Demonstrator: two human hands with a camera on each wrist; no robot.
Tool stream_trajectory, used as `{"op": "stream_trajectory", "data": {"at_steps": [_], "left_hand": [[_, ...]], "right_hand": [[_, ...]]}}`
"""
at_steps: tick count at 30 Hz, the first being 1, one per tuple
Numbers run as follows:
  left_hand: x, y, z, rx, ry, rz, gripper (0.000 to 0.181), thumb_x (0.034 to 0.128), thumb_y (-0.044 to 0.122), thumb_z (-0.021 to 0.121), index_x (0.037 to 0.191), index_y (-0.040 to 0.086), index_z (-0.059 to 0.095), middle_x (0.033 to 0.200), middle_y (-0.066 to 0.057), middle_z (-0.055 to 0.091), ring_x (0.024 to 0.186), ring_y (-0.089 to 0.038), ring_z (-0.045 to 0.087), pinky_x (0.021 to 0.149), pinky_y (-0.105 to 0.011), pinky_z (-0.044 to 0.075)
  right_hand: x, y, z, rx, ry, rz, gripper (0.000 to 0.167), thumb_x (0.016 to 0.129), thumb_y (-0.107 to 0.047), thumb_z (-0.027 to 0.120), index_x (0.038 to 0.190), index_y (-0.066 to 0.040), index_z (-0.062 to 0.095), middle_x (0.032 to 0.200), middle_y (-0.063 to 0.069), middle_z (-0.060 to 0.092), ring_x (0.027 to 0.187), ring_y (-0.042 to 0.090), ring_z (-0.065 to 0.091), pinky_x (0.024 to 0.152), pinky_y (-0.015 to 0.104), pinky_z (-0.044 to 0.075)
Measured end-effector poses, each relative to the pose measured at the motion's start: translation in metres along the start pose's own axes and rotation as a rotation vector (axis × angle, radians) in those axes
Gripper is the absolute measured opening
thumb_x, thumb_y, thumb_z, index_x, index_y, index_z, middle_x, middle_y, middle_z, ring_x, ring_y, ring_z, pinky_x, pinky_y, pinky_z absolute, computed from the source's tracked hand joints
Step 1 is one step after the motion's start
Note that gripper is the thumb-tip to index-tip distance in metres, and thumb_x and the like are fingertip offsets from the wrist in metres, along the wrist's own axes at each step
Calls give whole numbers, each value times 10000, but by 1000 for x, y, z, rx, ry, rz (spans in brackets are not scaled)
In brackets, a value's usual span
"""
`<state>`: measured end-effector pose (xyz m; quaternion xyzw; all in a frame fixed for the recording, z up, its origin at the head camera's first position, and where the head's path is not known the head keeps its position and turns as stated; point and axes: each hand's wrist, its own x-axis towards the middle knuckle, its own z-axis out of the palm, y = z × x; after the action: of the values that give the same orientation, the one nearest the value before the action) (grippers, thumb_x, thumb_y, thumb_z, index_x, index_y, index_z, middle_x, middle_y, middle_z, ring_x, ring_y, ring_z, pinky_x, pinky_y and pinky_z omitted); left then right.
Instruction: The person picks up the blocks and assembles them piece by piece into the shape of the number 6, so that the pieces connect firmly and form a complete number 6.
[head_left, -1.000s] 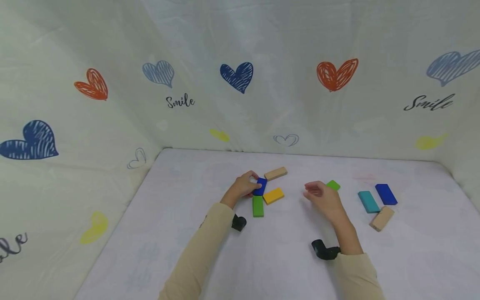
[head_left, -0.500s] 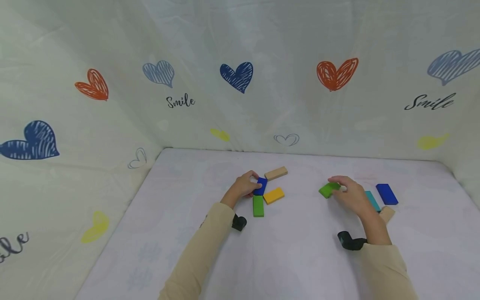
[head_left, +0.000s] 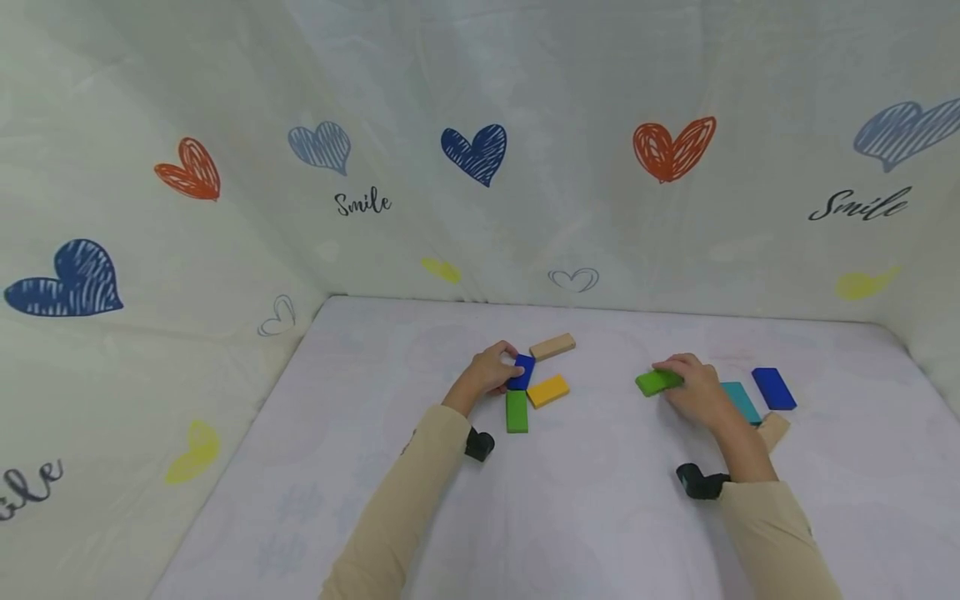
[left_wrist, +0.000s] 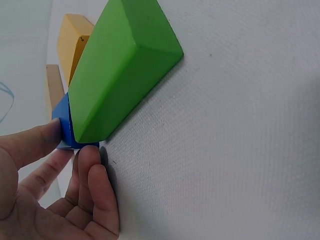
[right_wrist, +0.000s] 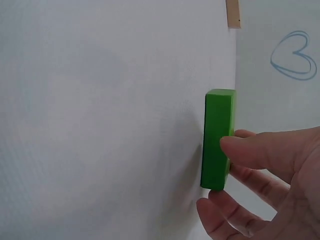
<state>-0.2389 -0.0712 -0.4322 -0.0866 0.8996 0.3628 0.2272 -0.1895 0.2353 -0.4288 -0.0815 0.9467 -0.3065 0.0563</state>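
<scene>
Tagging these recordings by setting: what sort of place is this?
Likely a small staged recording booth: heart-printed sheeting rises behind and beside a white tabletop, and a black device sits at the wrist of the right hand.

Pale, kinda creased, doodle-covered sheeting (head_left: pixel 570 67) hangs behind a white tabletop (head_left: pixel 585 525). Up top there's a scribbly dark blue heart (head_left: pixel 474 156) between a striped light blue heart (head_left: pixel 321 147) and a scribbly orange-red heart (head_left: pixel 672 152). Black cursive "Smile" lettering (head_left: pixel 363 202) sits under the light blue one, and lower down you get a thin outlined heart (head_left: pixel 573 280) near a solid yellow blotch (head_left: pixel 441 269).
</scene>
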Motion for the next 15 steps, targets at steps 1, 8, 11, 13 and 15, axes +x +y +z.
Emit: {"op": "stream_trajectory", "data": {"at_steps": [1,8,11,13,15], "left_hand": [[0,0,0,-1,0,0,339,908,262,604,1222,172,514,960,-110,589,626,-160,519,541,-219,427],[0,0,0,-4,0,1,336,908,265,604,1219,174,515,977,-112,587,627,-159,518,545,-217,426],[-1,0,0,-5,0,-3,338,910,265,602,1222,176,512,981,-113,582,626,-159,514,544,-217,424],[-1,1,-1,-6,0,-5,338,910,266,602,1223,177,511,981,-113,578,625,-160,513,543,-217,422],[-1,1,-1,-8,1,-7,336,910,266,602,1222,180,511,980,-112,578,626,-163,513,544,-218,422]], "right_hand": [[-1,0,0,-7,-5,3,403,815,35,550,1212,95,523,1242,335,399,1085,523,356,865,627,352],[-5,-1,1,-47,-45,39,429,834,-27,598,1235,94,505,1180,361,406,1068,519,398,868,625,366],[-6,1,2,-50,-52,51,425,835,-38,606,1224,102,507,1148,356,412,1038,504,436,863,608,380],[-6,2,2,-46,-53,58,423,834,-44,611,1216,105,509,1131,346,414,1020,488,458,863,598,388],[-6,3,3,-38,-51,62,421,828,-46,623,1202,110,513,1109,338,417,994,473,473,856,588,393]]}}
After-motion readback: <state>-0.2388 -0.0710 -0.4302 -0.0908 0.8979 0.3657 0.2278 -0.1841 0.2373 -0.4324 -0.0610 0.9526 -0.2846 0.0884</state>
